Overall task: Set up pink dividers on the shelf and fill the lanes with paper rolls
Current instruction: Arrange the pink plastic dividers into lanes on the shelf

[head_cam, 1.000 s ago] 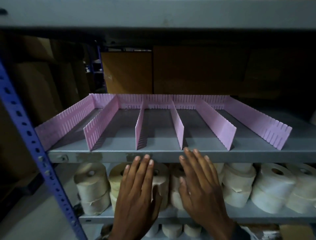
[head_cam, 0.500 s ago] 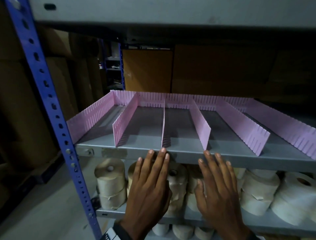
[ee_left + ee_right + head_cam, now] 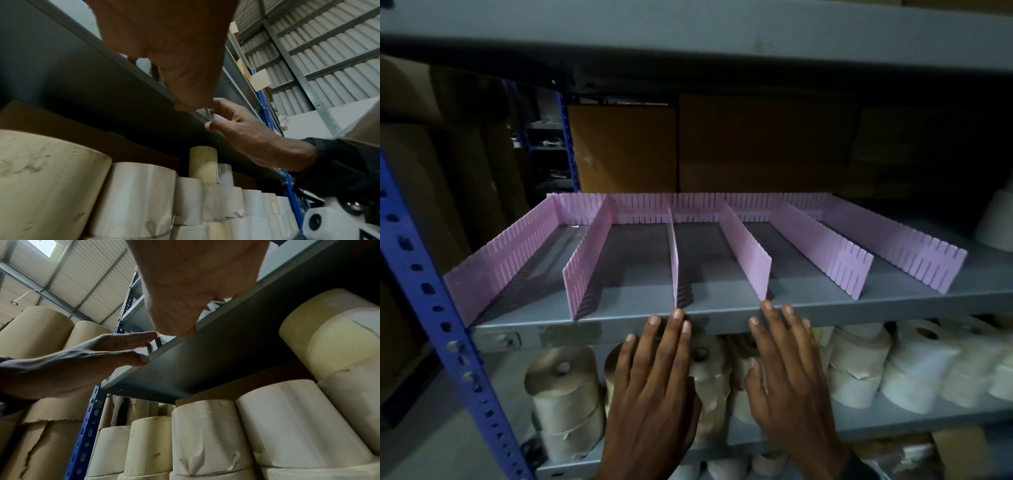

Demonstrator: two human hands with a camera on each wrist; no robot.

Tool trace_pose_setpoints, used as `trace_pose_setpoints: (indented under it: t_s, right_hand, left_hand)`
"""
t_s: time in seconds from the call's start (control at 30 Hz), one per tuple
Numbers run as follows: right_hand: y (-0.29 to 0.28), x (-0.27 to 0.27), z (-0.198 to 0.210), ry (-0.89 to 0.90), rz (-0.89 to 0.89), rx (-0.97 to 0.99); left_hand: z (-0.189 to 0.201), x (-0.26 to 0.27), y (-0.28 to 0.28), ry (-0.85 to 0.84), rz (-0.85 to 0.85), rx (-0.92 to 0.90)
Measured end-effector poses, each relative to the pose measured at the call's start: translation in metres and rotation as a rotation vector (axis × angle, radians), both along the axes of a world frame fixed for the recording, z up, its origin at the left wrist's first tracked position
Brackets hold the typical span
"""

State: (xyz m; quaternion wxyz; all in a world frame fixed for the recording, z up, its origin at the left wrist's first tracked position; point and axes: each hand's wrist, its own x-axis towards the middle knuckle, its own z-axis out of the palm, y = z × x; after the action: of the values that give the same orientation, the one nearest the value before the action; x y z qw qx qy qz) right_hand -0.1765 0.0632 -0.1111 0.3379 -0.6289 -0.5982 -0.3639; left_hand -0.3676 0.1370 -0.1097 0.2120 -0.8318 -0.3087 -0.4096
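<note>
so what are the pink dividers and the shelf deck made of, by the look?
Pink dividers: thin rigid sheet, probably matte plastic; they stand on edge unbent, with regular comb-like slots cut along their edges. Shelf deck: looks like grey painted sheet metal, smooth with a faint sheen and a folded front lip.

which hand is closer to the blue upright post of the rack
Left. The left hand lies at the shelf's front edge, just right of the blue post; the right hand is farther right, beyond the left hand.
</note>
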Motion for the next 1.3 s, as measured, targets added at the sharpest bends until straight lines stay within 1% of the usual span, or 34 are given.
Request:
trace_pose_setpoints:
  t_s: [0.17,0.43,0.57,0.63,0.7,0.77,0.9,0.97,1.07,1.2,1.3]
  right_hand:
    - [0.003,-0.003,-0.002,0.048,0.008,0.028]
    - [0.004,-0.009,-0.004,0.106,0.024,0.054]
    - [0.003,-0.016,-0.002,0.158,0.028,0.073]
    - [0.002,-0.025,-0.001,0.189,0.033,0.095]
    - [0.004,-0.039,0.000,0.166,0.062,0.119]
    - [0.009,-0.056,0.001,0.101,0.104,0.121]
    - [0.025,-0.085,0.006,0.007,0.172,0.081]
    - [0.034,-0.094,0.007,0.004,0.167,0.054]
    - [0.042,-0.099,0.005,0.012,0.126,0.055]
    - [0.048,-0.098,0.001,0.002,0.124,0.069]
    - [0.049,-0.100,-0.002,0.028,0.125,0.087]
  left_hand:
    - [0.000,-0.003,0.003,0.009,-0.004,0.016]
    - [0.001,-0.004,0.003,0.018,-0.023,-0.019]
    - [0.008,-0.009,0.001,0.026,-0.075,-0.048]
    - [0.010,-0.018,0.002,-0.003,-0.110,-0.059]
    - [0.009,-0.032,0.004,-0.055,-0.102,-0.077]
    - [0.006,-0.049,0.008,-0.095,-0.064,-0.088]
    - [-0.003,-0.081,0.021,-0.045,0.031,-0.142]
    - [-0.009,-0.093,0.027,-0.019,0.066,-0.167]
    - [-0.015,-0.104,0.034,0.007,0.076,-0.165]
    - [-0.007,-0.108,0.039,0.026,0.052,-0.179]
    - [-0.002,-0.107,0.039,0.053,0.041,-0.185]
